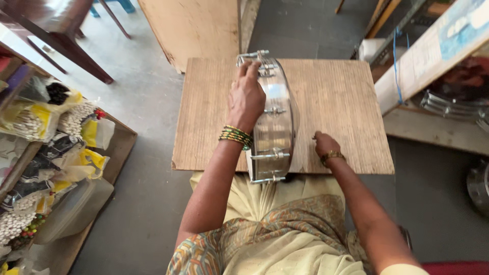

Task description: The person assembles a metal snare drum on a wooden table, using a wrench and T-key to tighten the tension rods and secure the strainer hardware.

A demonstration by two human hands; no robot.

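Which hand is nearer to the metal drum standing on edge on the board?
Left. The left hand rests on the drum's upper rim; the right hand lies on the board beside it, apart.

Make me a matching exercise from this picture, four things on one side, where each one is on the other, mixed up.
1. left hand
2. right hand
3. metal drum frame
4. plastic bags of beads

A. standing on edge on the wooden board
B. fingers at a tuning bolt on the frame's far end
C. on shelves at far left
D. on the board, right of the frame

Pairs: 1-B, 2-D, 3-A, 4-C
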